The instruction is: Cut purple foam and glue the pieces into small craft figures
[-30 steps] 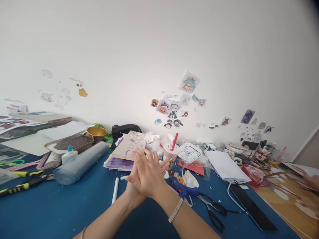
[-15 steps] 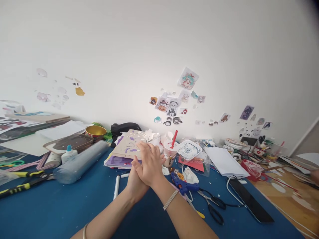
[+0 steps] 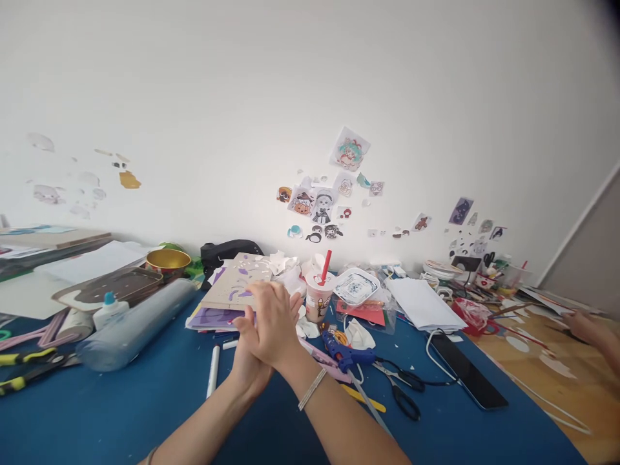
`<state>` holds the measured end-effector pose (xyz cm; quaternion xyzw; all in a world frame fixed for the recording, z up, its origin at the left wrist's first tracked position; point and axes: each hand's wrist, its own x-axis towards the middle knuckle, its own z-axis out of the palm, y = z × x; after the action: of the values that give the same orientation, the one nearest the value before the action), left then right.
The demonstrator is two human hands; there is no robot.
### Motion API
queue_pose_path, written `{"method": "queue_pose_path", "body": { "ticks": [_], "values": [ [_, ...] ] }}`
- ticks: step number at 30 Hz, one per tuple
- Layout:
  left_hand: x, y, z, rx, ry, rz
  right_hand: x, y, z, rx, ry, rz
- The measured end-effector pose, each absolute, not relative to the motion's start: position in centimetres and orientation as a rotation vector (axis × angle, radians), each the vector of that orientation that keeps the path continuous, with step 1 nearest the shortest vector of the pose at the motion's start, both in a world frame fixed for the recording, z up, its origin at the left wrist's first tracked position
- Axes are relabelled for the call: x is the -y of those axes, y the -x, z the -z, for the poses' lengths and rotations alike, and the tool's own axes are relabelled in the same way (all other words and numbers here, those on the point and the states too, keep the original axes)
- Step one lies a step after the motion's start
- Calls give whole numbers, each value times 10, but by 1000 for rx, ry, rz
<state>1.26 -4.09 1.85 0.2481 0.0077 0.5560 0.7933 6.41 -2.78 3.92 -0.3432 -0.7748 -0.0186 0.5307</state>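
Observation:
My right hand [image 3: 271,323] lies across my left hand [image 3: 249,371], palm against palm, above the blue table [image 3: 159,413]. The right fingers are stretched out and lie side by side, with the thumb sticking out to the left. Mostly covered by the right one, my left hand shows its heel and some straight fingertips. Whether anything sits between the palms is hidden. Just beyond the fingers lies a grey board [image 3: 232,284] with purple and white scraps, on top of purple sheets [image 3: 213,318]. A drink cup [image 3: 317,300] with a red straw stands to their right.
A blue glue gun [image 3: 346,354], black-handled scissors [image 3: 404,391] and a phone [image 3: 467,371] lie to the right. On the left are a clear plastic bottle [image 3: 138,323], a glue bottle [image 3: 110,311] and pliers [image 3: 36,368]. Another person's hand [image 3: 584,326] is at the far right.
The view has turned slightly right, so the table items appear farther left. My palms stay together, with the right hand shifted a little over the left. The other person's hand has come further into view.

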Motion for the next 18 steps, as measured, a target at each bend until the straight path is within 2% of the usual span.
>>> {"method": "queue_pose_path", "body": {
  "ticks": [4,6,8,12,18],
  "values": [
    [34,-7,-20,-196,-489,-1155,11,-72,-48,1492,860,-437],
    [31,-4,-22,-216,-499,-1136,8,-82,-57,1380,898,-570],
    [29,-1,-24,-224,-506,-1159,11,-94,-65,1569,950,-502],
    [30,1,-25,-226,-522,-1164,29,-121,-66,2120,1076,-112],
    [30,-5,-15,-294,-552,-1137,37,-129,-33,1976,1190,-23]
  ]
}}
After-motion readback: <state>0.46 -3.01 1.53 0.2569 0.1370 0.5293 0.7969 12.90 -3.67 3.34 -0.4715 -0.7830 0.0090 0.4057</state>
